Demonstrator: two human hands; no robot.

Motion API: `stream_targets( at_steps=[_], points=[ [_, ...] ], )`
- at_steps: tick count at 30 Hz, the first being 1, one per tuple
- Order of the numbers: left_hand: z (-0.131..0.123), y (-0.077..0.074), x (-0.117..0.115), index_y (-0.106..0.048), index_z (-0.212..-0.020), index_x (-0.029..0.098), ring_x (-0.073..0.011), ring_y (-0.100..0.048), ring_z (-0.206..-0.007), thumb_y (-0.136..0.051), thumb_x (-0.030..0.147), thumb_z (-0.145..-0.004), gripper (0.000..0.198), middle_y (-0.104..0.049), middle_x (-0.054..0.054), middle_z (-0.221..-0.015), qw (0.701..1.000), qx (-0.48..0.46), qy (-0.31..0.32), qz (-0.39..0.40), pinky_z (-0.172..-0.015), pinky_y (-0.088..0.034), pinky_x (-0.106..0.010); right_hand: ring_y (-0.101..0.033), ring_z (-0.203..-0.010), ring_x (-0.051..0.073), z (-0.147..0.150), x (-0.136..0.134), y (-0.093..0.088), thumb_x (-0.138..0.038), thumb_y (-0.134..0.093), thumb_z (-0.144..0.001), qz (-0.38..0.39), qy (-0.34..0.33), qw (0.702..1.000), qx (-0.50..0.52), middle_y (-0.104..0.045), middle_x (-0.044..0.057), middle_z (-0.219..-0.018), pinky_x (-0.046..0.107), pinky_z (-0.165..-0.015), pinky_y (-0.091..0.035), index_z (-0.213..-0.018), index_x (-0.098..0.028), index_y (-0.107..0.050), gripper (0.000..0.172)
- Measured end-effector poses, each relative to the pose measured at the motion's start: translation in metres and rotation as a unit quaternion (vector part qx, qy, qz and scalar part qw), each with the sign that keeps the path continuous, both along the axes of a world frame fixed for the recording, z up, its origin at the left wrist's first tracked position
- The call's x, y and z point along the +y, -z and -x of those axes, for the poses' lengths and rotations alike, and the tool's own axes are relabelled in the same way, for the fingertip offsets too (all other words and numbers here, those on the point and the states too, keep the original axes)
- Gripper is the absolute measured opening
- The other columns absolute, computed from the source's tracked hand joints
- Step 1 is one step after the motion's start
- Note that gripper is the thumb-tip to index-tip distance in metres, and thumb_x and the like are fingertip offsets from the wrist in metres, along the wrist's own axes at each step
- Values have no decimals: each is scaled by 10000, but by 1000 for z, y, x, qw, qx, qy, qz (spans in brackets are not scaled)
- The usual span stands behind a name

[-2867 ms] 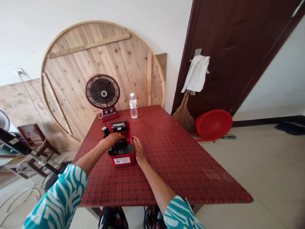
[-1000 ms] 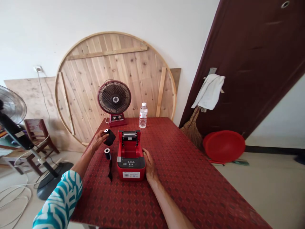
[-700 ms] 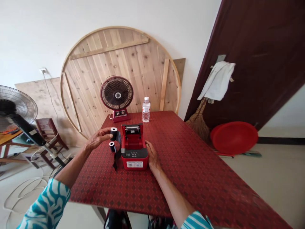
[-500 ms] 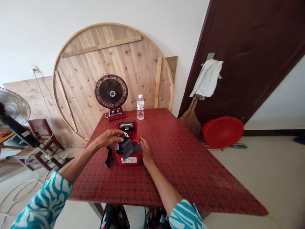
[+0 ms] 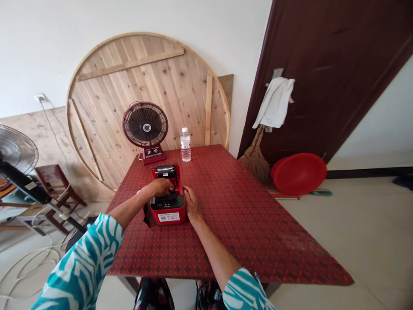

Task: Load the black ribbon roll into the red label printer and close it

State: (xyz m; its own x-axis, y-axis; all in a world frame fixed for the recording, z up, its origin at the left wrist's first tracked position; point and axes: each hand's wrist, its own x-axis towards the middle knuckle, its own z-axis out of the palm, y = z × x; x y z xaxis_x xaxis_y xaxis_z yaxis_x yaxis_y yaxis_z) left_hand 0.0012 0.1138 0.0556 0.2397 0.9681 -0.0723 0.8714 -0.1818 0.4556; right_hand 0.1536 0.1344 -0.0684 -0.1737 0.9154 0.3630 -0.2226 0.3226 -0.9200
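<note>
Head cam view, left hand (image 5: 160, 187) curled down into the open red label printer (image 5: 168, 214), fingers mostly hidden so can't tell what they've got, right hand (image 5: 191, 204) resting loosely against the printer's side, holding nothing, black ribbon strip (image 5: 146, 215) just beside it on the red patterned table cover (image 5: 245, 228)

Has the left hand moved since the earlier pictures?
Yes: the left hand has moved rightward, from beside the red printer to over its open top.

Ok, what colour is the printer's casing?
The printer is red with a black top panel at the front; the head view shows it.
</note>
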Motion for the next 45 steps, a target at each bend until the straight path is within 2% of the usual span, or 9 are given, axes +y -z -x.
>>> stream_targets(
  at_steps=[5, 8, 12, 18, 23, 27, 32, 39, 45],
  points=[
    [4, -7, -4, -724, -686, 228, -162, -631, -608, -703, 207, -572, 118, -710, 23, -651, 999, -40, 21, 14, -598, -456, -204, -571, -1061, 211, 0, 0, -1, -432, -444, -831, 0, 5, 1000, -4, -660, 48, -1091, 390, -984, -400, -1053, -252, -648, 351],
    [7, -13, -25, -739, -856, 208, -185, -657, -750, -655, 327, -691, 220, -738, -14, -819, 993, -118, 0, -13, -680, -480, -225, -566, -1084, 209, -2, -2, 2, -443, -454, -826, 7, -3, 1000, 0, -653, 51, -1121, 391, -1004, -386, -1061, -247, -644, 360],
    [6, -13, -62, -726, -943, 202, -175, -651, -747, -559, 411, -796, 305, -731, -21, -816, 985, -157, -52, -46, -668, -484, -230, -550, -1122, 210, -2, 4, -1, -490, -460, -821, 49, 0, 999, 14, -641, 49, -1169, 410, -1005, -390, -1123, -248, -606, 414],
    [-7, -10, -95, -720, -935, 223, -179, -649, -860, -514, 360, -856, 260, -712, -42, -930, 983, -107, -15, -150, -794, -476, -263, -518, -1178, 209, 17, 39, -54, -526, -455, -808, 28, 25, 999, 33, -586, 61, -1267, 413, -1026, -380, -1169, -231, -574, 481],
    [-14, -5, -102, -701, -985, 219, -208, -605, -958, -485, 316, -887, 256, -687, -79, -1024, 969, -11, 41, -244, -854, -444, -338, -581, -1056, 221, 16, 40, -82, -533, -399, -830, -28, -12, 1000, 6, -668, 59, -1095, 408, -963, -427, -1030, -221, -639, 441],
    [-13, 1, -110, -696, -946, 225, -231, -551, -974, -521, 317, -866, 213, -640, -88, -1072, 943, 61, 8, -328, -832, -425, -372, -582, -1011, 206, -2, 15, -72, -493, -370, -861, -87, 2, 996, -20, -668, 44, -995, 372, -948, -421, -921, -235, -648, 383],
    [2, 11, -112, -608, -1096, 174, -216, -533, -1028, -437, 211, -886, 274, -612, -104, -1103, 907, 30, -91, -410, -912, -408, -379, -546, -1061, 190, -16, -7, -53, -431, -378, -886, -156, 14, 987, -28, -615, 53, -1043, 361, -979, -389, -862, -235, -631, 321],
    [27, 35, -107, -643, -1077, 199, -225, -501, -1132, -363, 72, -824, 398, -647, -70, -1144, 934, 54, -75, -345, -953, -402, -425, -531, -1091, 194, -17, -11, -35, -431, -372, -900, -180, 38, 982, -40, -582, 68, -1098, 382, -987, -387, -886, -237, -626, 320],
    [23, 37, -111, -641, -1112, 203, -219, -497, -1169, -371, 44, -797, 445, -645, -71, -1172, 937, 79, -92, -326, -959, -400, -424, -537, -1086, 193, -17, -8, -24, -426, -352, -917, -196, 49, 978, -51, -579, 71, -1096, 390, -973, -402, -906, -232, -621, 332]
  ],
)
